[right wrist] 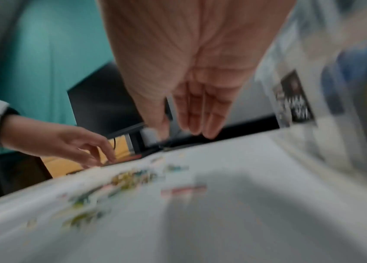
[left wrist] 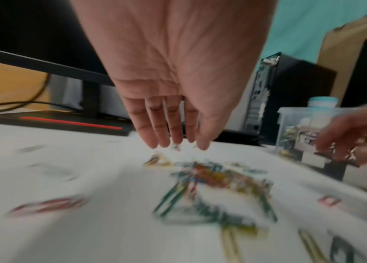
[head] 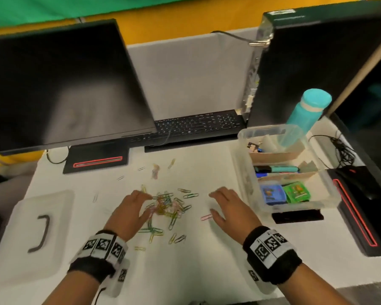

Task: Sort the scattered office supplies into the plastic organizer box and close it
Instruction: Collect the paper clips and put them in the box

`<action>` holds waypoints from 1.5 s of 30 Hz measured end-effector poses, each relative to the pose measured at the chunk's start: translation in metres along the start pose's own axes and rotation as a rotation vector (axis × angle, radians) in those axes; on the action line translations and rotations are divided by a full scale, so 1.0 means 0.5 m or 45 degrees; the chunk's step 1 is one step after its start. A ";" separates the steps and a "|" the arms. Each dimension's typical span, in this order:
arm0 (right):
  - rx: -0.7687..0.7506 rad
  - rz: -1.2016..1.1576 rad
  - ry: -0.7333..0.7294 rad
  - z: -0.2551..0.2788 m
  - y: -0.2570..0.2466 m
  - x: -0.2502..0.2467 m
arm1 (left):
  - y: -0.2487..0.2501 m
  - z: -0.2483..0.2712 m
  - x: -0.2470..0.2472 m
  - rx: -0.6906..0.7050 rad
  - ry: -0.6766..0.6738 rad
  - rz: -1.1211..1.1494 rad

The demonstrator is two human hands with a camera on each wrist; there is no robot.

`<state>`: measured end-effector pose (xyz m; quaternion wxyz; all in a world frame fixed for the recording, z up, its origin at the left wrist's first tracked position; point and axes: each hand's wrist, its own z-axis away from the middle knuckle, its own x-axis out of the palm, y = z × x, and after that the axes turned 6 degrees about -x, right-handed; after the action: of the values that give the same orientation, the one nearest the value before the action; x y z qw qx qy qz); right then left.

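A heap of coloured paper clips [head: 166, 204] [left wrist: 218, 178] [right wrist: 130, 178] lies in the middle of the white table. My left hand [head: 135, 209] [left wrist: 175, 135] hovers at the heap's left edge, fingers straight and empty. My right hand [head: 223, 204] [right wrist: 191, 122] floats open just right of the heap, above a pink clip [head: 206, 217] [right wrist: 183, 190]. The clear plastic organizer box [head: 246, 172] stands open at the right, holding markers [head: 276, 169], a blue pack [head: 273, 194], a green pack [head: 296, 192] and binder clips [head: 254, 147]. Its lid [head: 34, 234] lies at the left.
A monitor [head: 62, 84] stands at back left, with a keyboard [head: 196, 125] behind the clips. A computer tower [head: 317, 62] and a teal bottle [head: 306, 112] sit behind the box. A black device [head: 361, 208] and cables [head: 341, 150] lie at the right. Stray clips [head: 155, 170] lie farther back.
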<state>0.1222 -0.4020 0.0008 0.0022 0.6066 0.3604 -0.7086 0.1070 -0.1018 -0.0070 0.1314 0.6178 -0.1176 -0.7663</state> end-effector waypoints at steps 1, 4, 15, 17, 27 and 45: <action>0.101 0.001 -0.157 -0.006 0.000 0.029 | -0.032 0.022 0.008 -0.051 -0.019 -0.017; 0.312 0.022 -0.391 -0.017 -0.007 0.078 | -0.100 0.081 0.032 -0.166 -0.038 -0.002; 0.342 -0.121 -0.389 -0.046 -0.118 0.195 | -0.134 0.111 0.075 -0.208 -0.158 0.213; 0.354 -0.237 -0.276 -0.068 -0.123 0.204 | -0.115 0.089 0.072 -0.096 -0.151 0.227; 0.157 0.152 -0.068 -0.139 -0.075 0.168 | -0.234 0.090 0.027 -0.238 -0.016 0.025; 0.229 -0.074 -0.500 -0.059 -0.058 0.165 | -0.172 0.130 0.062 -0.287 -0.272 0.277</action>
<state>0.1129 -0.3294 -0.0556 -0.0023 0.4440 0.3059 -0.8422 0.0326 -0.0307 -0.0512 0.2687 0.4979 -0.1104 -0.8171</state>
